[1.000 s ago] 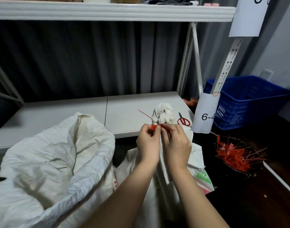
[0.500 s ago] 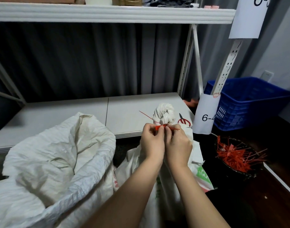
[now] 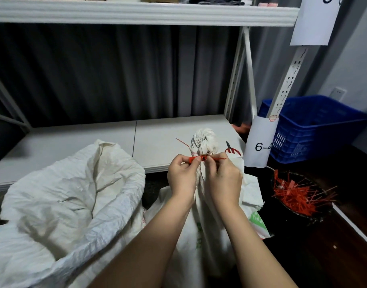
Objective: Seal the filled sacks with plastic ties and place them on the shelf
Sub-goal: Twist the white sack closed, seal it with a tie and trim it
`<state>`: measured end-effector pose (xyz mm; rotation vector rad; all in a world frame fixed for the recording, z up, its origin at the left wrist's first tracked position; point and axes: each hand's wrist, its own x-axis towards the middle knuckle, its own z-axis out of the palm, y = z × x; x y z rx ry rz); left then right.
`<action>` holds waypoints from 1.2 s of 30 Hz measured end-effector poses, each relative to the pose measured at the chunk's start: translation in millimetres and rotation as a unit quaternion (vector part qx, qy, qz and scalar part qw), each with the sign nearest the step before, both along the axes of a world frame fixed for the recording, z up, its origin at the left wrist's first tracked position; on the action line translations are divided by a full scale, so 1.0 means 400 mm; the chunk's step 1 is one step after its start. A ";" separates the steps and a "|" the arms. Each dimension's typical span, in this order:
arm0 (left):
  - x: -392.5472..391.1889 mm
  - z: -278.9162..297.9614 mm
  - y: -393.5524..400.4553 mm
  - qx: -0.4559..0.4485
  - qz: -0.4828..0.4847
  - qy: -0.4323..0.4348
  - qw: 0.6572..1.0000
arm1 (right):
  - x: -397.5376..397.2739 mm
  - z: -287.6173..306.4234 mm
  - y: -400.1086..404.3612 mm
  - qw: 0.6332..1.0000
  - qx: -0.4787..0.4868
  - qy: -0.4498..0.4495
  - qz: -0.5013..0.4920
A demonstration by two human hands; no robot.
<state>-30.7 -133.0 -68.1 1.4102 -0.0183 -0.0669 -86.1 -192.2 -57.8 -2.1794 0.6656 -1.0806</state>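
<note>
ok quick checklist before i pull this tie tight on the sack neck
1. Sack neck gathered and twisted above the tie: ok.
2. Red tie wrapped at the neck: ok.
3. Left hand pinches the tie's tag end: ok.
4. Right hand pinches the tail side: ok.
5. Tail threaded through the lock: cannot tell.
6. Bare space on the lower shelf for the sack: ok.
</note>
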 end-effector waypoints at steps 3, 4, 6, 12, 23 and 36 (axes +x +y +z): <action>0.005 -0.010 0.002 -0.017 -0.007 0.007 1.000 | -0.004 -0.001 0.001 1.000 0.004 -0.010 0.006; 0.006 -0.011 0.003 -0.014 -0.007 0.008 1.000 | -0.003 -0.004 0.002 1.000 0.006 -0.008 0.006; 0.006 -0.020 0.005 -0.005 -0.006 0.011 1.000 | 0.001 -0.015 0.004 1.000 0.012 0.009 0.005; -0.013 -0.015 -0.001 0.056 -0.010 -0.051 0.997 | -0.002 -0.025 0.014 0.999 0.040 -0.018 -0.022; 0.002 -0.061 0.013 0.052 -0.030 -0.065 0.996 | -0.007 -0.062 0.012 0.971 0.223 -0.077 0.038; 0.010 -0.108 0.034 0.307 -0.076 -0.063 0.947 | -0.005 -0.109 -0.029 0.926 0.375 0.038 0.029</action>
